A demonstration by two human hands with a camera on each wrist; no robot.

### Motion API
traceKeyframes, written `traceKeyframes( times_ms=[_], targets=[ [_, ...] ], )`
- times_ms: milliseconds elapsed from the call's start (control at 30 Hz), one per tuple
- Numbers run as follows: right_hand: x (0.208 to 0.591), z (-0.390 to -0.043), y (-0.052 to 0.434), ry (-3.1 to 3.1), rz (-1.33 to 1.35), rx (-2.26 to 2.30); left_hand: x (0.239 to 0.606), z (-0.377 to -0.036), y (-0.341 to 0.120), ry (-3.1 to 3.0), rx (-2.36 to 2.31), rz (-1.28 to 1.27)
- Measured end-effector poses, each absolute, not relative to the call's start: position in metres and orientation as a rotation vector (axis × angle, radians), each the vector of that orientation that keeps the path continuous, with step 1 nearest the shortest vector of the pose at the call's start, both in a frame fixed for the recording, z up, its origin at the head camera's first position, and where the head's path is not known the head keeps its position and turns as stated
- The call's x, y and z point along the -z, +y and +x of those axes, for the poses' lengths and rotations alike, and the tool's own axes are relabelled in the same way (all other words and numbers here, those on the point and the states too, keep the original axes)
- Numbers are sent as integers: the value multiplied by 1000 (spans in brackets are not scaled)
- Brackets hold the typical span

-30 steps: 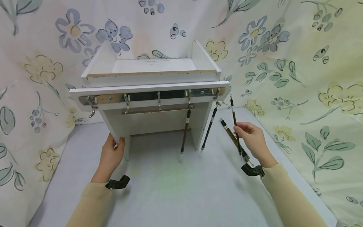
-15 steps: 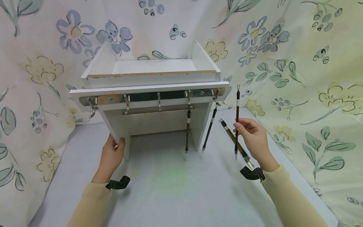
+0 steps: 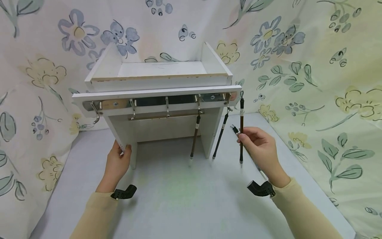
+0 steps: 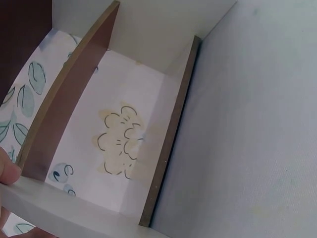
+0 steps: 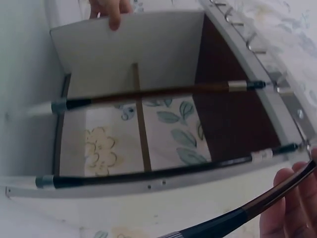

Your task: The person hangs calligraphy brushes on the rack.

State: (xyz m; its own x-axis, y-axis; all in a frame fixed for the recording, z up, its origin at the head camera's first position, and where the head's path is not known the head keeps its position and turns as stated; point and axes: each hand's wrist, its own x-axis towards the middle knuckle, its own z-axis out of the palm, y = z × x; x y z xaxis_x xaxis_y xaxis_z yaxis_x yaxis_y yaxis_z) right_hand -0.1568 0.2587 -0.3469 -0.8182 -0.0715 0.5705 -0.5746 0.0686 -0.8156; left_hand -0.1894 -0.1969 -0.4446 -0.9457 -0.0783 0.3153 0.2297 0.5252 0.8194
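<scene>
My left hand [image 3: 117, 166] grips the front edge of the left side panel of a white shelf unit [image 3: 158, 81]. In the left wrist view, a fingertip [image 4: 9, 168] rests on that panel. Metal hooks [image 3: 167, 107] run along the shelf's front rail. Two calligraphy brushes hang tip down from the right-hand hooks: a brown brush [image 3: 195, 136] and a dark brush [image 3: 220, 136]. Right of them, my right hand [image 3: 262, 149] pinches another brown calligraphy brush [image 3: 241, 119] by its handle, upright, tip down and loop up. It stands apart from the hooks.
Behind my right hand, more brushes [image 3: 234, 128] lie on the pale table [image 3: 179, 199], partly hidden. Floral cloth [image 3: 316, 73] surrounds the table at the back and sides. The three left-hand hooks carry no brush.
The held brush has gone from tilted to upright, shifting right at first, then left toward the rack. The hanging brown brush has swung right and back. My left hand has stayed put.
</scene>
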Motion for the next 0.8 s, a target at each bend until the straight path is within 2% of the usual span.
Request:
traceKeyframes(
  times_ms=[267, 800],
  targets=[
    [348, -152, 238, -2010, 804, -1712, 443, -189, -196, -2451, 1391, -131],
    [356, -152, 198, -2245, 938, -1497, 443, -188, -195, -2452, 1376, -131]
  ],
)
